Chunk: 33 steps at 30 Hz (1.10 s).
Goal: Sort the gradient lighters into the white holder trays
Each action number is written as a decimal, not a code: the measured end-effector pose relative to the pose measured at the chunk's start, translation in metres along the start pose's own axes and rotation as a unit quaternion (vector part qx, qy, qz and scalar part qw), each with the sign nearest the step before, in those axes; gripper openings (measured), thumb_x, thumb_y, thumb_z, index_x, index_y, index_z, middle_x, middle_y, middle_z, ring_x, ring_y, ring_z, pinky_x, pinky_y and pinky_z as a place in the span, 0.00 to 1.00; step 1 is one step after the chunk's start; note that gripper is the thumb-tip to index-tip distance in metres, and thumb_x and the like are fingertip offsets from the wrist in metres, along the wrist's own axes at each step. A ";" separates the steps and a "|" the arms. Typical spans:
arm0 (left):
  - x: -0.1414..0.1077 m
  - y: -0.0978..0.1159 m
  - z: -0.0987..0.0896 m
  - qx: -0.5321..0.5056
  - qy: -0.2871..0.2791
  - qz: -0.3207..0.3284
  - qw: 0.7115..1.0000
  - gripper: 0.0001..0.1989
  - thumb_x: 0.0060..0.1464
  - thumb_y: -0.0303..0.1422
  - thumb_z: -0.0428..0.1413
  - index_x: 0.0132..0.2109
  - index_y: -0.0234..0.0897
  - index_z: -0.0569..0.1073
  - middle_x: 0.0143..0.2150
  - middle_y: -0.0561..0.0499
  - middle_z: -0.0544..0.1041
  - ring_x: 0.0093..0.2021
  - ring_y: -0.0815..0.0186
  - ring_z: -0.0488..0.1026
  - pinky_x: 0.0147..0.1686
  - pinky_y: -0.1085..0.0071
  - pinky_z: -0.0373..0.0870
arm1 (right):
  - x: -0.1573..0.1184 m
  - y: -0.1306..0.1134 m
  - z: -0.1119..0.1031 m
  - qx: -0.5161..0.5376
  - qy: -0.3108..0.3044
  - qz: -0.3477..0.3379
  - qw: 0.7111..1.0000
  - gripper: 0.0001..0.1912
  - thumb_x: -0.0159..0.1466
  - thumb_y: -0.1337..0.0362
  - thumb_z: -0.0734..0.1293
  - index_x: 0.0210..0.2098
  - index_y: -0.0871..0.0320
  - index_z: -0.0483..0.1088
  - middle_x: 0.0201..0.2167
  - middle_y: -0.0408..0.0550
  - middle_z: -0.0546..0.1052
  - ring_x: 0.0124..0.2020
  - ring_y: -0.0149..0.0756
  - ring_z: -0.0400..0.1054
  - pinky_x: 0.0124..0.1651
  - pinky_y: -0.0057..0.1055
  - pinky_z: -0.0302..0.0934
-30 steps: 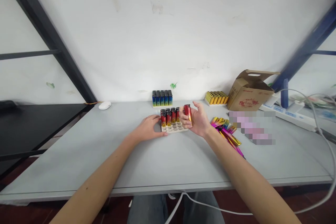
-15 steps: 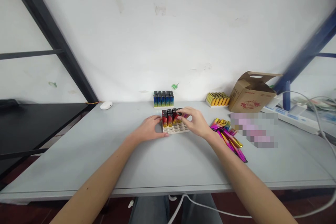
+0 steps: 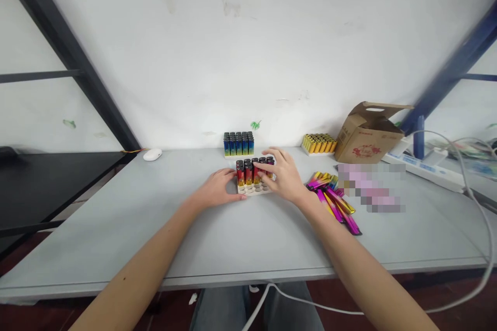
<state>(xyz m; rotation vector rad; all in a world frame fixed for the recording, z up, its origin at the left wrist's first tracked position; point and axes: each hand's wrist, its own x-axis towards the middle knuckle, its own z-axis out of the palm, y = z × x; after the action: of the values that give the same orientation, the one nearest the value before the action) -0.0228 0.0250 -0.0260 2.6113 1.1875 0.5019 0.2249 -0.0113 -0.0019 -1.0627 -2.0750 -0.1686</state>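
Note:
A white holder with round holes [image 3: 252,190] lies on the table with its front holes vacant. Red-and-yellow batteries with black tops [image 3: 248,173] stand upright in its back rows. My left hand [image 3: 219,187] is curled around the holder's left end, its thumb at the front corner. My right hand [image 3: 285,176] comes in from the right, thumb and index finger closed on a battery [image 3: 256,174] in the front filled row. The other fingers arch over the batteries behind and partly hide the holder's right side.
Blue-and-green batteries [image 3: 238,144] stand in a holder by the wall. Yellow batteries [image 3: 319,143] fill another holder beside an open cardboard box [image 3: 365,139]. Shiny magenta-and-yellow flat pieces [image 3: 337,204] lie right of my hand. A power strip [image 3: 427,171] and a white case [image 3: 152,154] rest farther out.
The battery that leaned in my right fingers now stands upright in the front filled row. My left hand stays at the holder. The whole view has shifted slightly.

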 end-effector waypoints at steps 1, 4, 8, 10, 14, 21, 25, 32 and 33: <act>0.000 -0.001 0.000 -0.003 0.002 0.002 1.000 0.38 0.49 0.60 0.58 0.58 0.39 0.71 0.60 0.42 0.71 0.61 0.47 0.66 0.61 0.55 0.63 | 0.000 0.000 0.000 -0.006 -0.004 -0.006 1.000 0.14 0.65 0.63 0.64 0.48 0.50 0.77 0.57 0.54 0.68 0.62 0.52 0.57 0.61 0.52 0.56; 0.000 -0.002 0.000 -0.002 -0.001 -0.001 1.000 0.39 0.49 0.61 0.57 0.60 0.40 0.70 0.63 0.42 0.68 0.63 0.46 0.64 0.62 0.54 0.61 | -0.002 0.009 -0.012 0.017 -0.008 0.012 1.000 0.23 0.65 0.67 0.60 0.58 0.52 0.69 0.60 0.54 0.66 0.62 0.48 0.59 0.63 0.51 0.56; 0.000 0.001 -0.001 -0.003 -0.006 -0.008 1.000 0.41 0.49 0.62 0.56 0.62 0.42 0.69 0.65 0.43 0.66 0.65 0.46 0.61 0.64 0.53 0.58 | -0.025 0.045 -0.051 0.001 -0.079 0.108 0.991 0.30 0.57 0.75 0.58 0.59 0.57 0.68 0.56 0.55 0.72 0.58 0.47 0.66 0.61 0.48 0.60; 0.000 0.002 -0.002 -0.006 -0.004 -0.016 1.000 0.40 0.48 0.62 0.57 0.61 0.42 0.69 0.65 0.43 0.66 0.65 0.46 0.62 0.64 0.54 0.59 | -0.043 0.066 -0.072 -0.039 -0.156 0.131 0.978 0.27 0.57 0.73 0.60 0.54 0.56 0.72 0.54 0.55 0.74 0.58 0.50 0.66 0.61 0.49 0.60; 0.000 0.003 -0.002 -0.006 -0.004 -0.019 1.000 0.40 0.47 0.62 0.57 0.60 0.42 0.71 0.64 0.43 0.67 0.64 0.46 0.63 0.63 0.54 0.60 | -0.073 0.091 -0.096 -0.064 -0.240 0.136 0.959 0.16 0.62 0.62 0.62 0.45 0.52 0.78 0.54 0.54 0.76 0.58 0.54 0.66 0.59 0.52 0.61; -0.001 0.003 -0.002 0.003 -0.011 -0.019 1.000 0.40 0.49 0.62 0.57 0.60 0.40 0.70 0.65 0.42 0.66 0.65 0.47 0.62 0.63 0.55 0.59 | -0.064 0.083 -0.086 0.038 -0.127 0.195 0.972 0.15 0.65 0.53 0.62 0.47 0.53 0.73 0.50 0.56 0.77 0.52 0.51 0.70 0.57 0.50 0.61; -0.002 0.003 -0.002 -0.001 -0.007 -0.026 1.000 0.40 0.47 0.62 0.58 0.60 0.41 0.70 0.64 0.42 0.67 0.64 0.45 0.62 0.63 0.54 0.61 | -0.024 0.063 -0.068 0.258 0.016 0.260 0.930 0.14 0.66 0.53 0.61 0.46 0.54 0.68 0.38 0.49 0.75 0.41 0.39 0.70 0.50 0.42 0.65; -0.002 0.001 0.000 0.002 -0.001 -0.015 1.000 0.40 0.47 0.62 0.57 0.59 0.39 0.71 0.64 0.41 0.67 0.65 0.45 0.62 0.63 0.52 0.60 | 0.036 0.026 -0.038 0.628 0.088 0.345 0.692 0.21 0.63 0.44 0.61 0.28 0.55 0.64 0.19 0.37 0.57 0.18 0.27 0.52 0.20 0.23 0.53; -0.002 0.001 0.000 0.003 0.000 -0.015 1.000 0.40 0.47 0.62 0.57 0.59 0.39 0.70 0.64 0.41 0.67 0.65 0.45 0.62 0.63 0.52 0.60 | 0.037 0.022 -0.035 0.645 0.082 0.354 0.672 0.22 0.63 0.43 0.61 0.25 0.55 0.62 0.18 0.37 0.55 0.17 0.26 0.49 0.19 0.23 0.50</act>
<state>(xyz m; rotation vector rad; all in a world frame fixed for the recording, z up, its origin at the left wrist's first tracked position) -0.0231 0.0230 -0.0261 2.5945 1.2292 0.4930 0.2487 0.0113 0.0424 -0.7173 -0.9444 1.3480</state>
